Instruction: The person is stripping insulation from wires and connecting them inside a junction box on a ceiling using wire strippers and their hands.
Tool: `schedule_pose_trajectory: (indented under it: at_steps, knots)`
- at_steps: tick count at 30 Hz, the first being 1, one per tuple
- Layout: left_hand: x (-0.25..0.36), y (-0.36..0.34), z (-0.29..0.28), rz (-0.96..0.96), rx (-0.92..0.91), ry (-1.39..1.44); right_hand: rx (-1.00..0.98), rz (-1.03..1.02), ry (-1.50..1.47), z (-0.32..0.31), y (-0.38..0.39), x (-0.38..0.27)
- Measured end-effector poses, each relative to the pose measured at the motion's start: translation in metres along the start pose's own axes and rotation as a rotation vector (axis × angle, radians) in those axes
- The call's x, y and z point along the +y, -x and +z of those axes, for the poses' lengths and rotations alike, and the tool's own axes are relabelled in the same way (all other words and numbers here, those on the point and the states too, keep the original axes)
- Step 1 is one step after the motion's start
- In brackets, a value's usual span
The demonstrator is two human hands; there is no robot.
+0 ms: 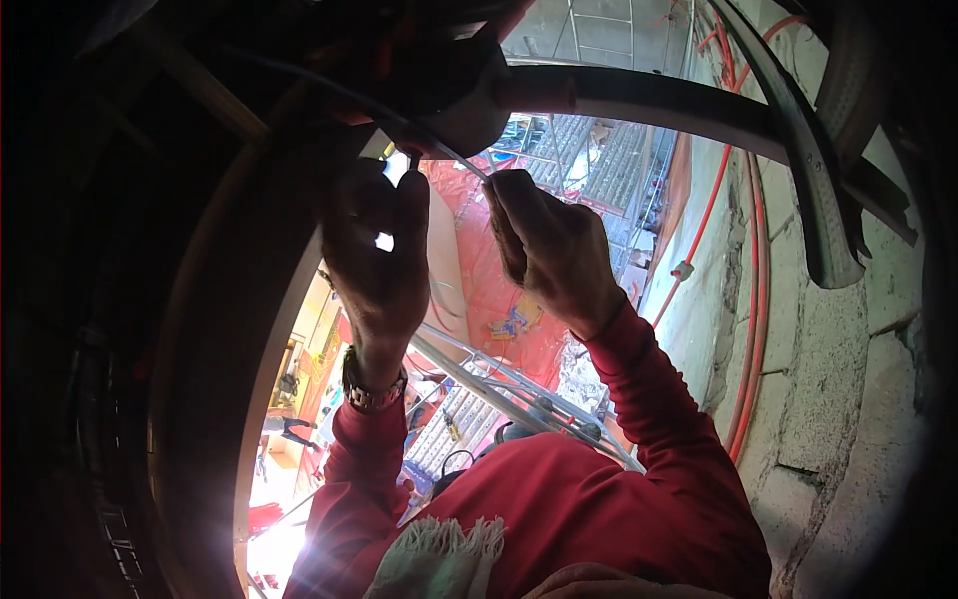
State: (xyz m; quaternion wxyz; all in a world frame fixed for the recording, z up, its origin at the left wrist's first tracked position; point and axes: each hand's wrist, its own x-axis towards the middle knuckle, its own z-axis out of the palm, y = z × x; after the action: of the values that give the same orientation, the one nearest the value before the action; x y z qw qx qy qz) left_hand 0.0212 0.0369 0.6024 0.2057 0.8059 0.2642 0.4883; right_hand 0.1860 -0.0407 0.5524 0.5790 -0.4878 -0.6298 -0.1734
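Up in front of me, my right hand (pixel 554 245) is closed in a pinch around a thin pale cable (pixel 454 158). The cable slants down to it from the dark upper left. My left hand (pixel 379 245), mostly in shadow, is raised beside it with fingers curled together near a small dark piece (pixel 414 160). Whatever the left fingers hold is too dark to make out. Just above both hands hangs a dark rounded fixture (pixel 469 120), with a short reddish pipe end (pixel 539 90) at its right.
A curved dark metal channel (pixel 669 105) crosses overhead toward a loose strip (pixel 798 170). Orange conduits (pixel 756 299) run down the rough block wall (pixel 838 399) at right. Far below are scaffold tubes (pixel 479 374), perforated planks (pixel 454 424) and red sheeting (pixel 499 270).
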Motion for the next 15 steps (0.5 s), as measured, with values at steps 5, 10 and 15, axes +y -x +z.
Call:
schedule_pose_trajectory:
  at_steps: [5, 10, 15]
  knots:
    - [0.011, -0.039, -0.020, 0.121, 0.072, 0.241, -0.020, 0.031, -0.001, -0.006, 0.000, -0.002]
    - [0.013, -0.055, -0.024, -0.147, -0.214, 0.392, 0.000, 0.039, -0.047, 0.003, 0.001, -0.001]
    - [-0.007, -0.074, -0.037, -0.165, -0.387, 0.262, 0.029, 0.042, -0.134, 0.010, 0.001, 0.004]
